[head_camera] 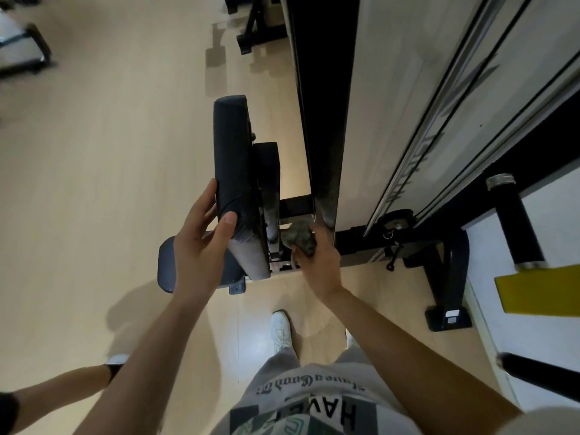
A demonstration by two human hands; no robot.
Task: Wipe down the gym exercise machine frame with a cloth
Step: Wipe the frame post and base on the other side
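Observation:
A gym machine stands in front of me, with a tall black and pale frame column [326,127] and a dark padded backrest [233,171] above a dark seat [166,265]. My left hand [201,243] grips the near end of the backrest, thumb on its top face. My right hand [317,259] holds a crumpled grey-green cloth [299,238] and presses it into the gap behind the backrest, against the metal bracket at the foot of the column. The cloth's lower part is hidden by my fingers.
Cables and a chrome guide rod [417,146] run down the machine's right side to a black base foot [447,290]. A black roller bar [514,221] and a yellow panel [539,290] stick out at right. Another person's arm [56,387] shows at lower left. Other equipment [25,48] stands on the wood floor.

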